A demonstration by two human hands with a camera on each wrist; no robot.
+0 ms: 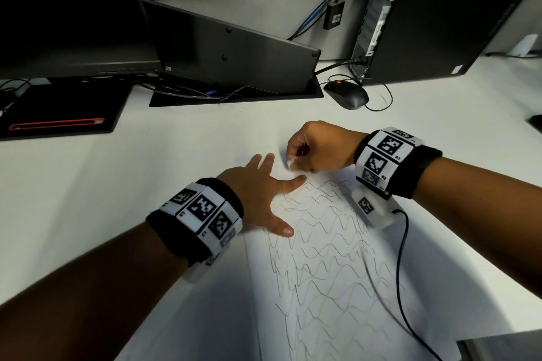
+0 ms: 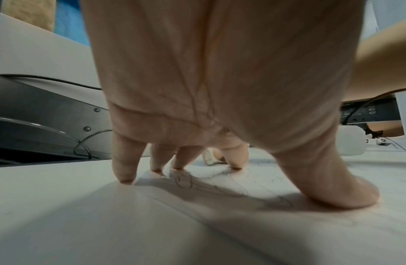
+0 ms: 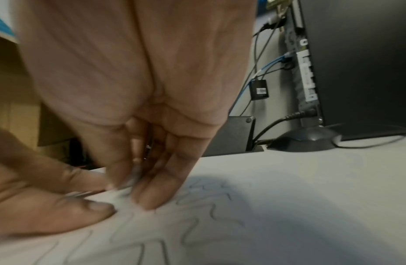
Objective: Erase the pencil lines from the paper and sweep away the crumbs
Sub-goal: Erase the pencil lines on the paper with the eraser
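A white sheet of paper (image 1: 328, 267) covered in wavy pencil lines lies on the white desk (image 1: 117, 184). My left hand (image 1: 278, 202) lies flat with spread, straight fingers on the sheet's far left corner; its fingertips (image 2: 124, 177) press down. My right hand (image 1: 296, 162) is at the sheet's far edge and pinches a small white eraser (image 1: 290, 163) between thumb and fingers, its tip on the paper. In the right wrist view the eraser (image 3: 116, 196) is blurred among the fingers, on the paper (image 3: 197, 233). Crumbs are too small to make out.
A black mouse (image 1: 347, 94) and a PC tower (image 1: 440, 14) stand behind the right hand. A raised cable-tray lid (image 1: 234, 50), a monitor (image 1: 67, 9) and its base (image 1: 58, 108) line the back left. A black wrist cable (image 1: 401, 272) crosses the paper's right side.
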